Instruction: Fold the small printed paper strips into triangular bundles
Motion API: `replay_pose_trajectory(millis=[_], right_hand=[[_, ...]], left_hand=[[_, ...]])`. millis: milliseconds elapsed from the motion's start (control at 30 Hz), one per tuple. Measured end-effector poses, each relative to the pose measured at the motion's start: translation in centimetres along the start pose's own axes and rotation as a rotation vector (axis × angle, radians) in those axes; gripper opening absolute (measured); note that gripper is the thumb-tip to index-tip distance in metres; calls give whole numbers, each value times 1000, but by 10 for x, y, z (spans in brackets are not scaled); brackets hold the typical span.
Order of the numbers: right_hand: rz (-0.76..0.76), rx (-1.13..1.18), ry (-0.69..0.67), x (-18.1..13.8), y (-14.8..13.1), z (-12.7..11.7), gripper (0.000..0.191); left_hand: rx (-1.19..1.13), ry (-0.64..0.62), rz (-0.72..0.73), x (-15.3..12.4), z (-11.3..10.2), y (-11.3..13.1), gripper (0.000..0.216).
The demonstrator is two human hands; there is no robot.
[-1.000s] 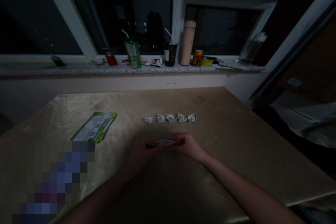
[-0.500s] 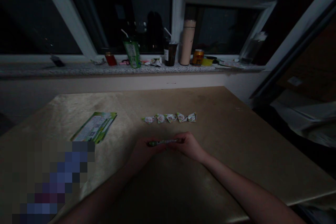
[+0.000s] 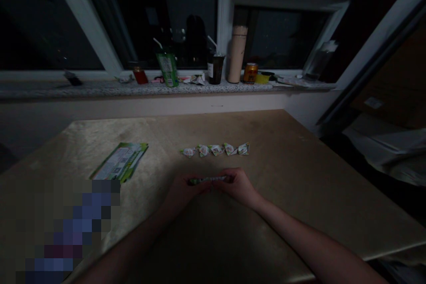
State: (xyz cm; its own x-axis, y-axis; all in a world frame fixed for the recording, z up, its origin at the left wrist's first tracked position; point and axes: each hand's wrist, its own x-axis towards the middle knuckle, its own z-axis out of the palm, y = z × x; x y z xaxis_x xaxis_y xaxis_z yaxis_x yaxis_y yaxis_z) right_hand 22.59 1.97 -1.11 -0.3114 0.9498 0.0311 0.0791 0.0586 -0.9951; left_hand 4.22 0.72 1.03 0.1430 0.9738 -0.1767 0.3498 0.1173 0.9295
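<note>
Between my two hands is a narrow, folded green-and-white printed wrapper (image 3: 209, 180), held level just above or on the table. My left hand (image 3: 181, 188) pinches its left end, and my right hand (image 3: 238, 185) pinches its right end, fingers closed; the thumbs come close together at the middle. Just beyond my hands lies a row of several small folded wrappers (image 3: 216, 150), white and green, with pointed corners. Off to the left rests a stack of flat green printed wrappers (image 3: 120, 162), partly covered by a pixelated patch.
The brown-covered table (image 3: 282, 155) ends at a wall below a granite windowsill (image 3: 109, 91). On the sill stand a green drink pouch (image 3: 168, 69), a dark drink cup (image 3: 216, 70), a tall pink flask (image 3: 237, 55), an orange can (image 3: 250, 73) and a red jar (image 3: 140, 75).
Both hands stay in nearly the same place; the wrapper between them looks slightly more covered by the fingers. The other things have not moved.
</note>
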Motion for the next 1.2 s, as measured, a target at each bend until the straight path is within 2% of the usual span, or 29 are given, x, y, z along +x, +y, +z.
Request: replay_pose_trajectory(millis=[233, 467, 700, 933, 1200], right_hand=[[6, 34, 15, 3, 2, -5, 31], [19, 102, -142, 1, 2, -2, 33], [-36, -25, -38, -4, -4, 1, 28], [-54, -23, -50, -1, -2, 0, 29], [-21, 26, -30, 6, 5, -1, 32]], left_hand=[[-26, 14, -15, 0, -1, -2, 25], [4, 26, 15, -1, -1, 2, 24], [36, 19, 49, -1, 1, 0, 24], [39, 24, 67, -1, 1, 1, 25], [0, 14, 96, 9, -1, -11, 20]])
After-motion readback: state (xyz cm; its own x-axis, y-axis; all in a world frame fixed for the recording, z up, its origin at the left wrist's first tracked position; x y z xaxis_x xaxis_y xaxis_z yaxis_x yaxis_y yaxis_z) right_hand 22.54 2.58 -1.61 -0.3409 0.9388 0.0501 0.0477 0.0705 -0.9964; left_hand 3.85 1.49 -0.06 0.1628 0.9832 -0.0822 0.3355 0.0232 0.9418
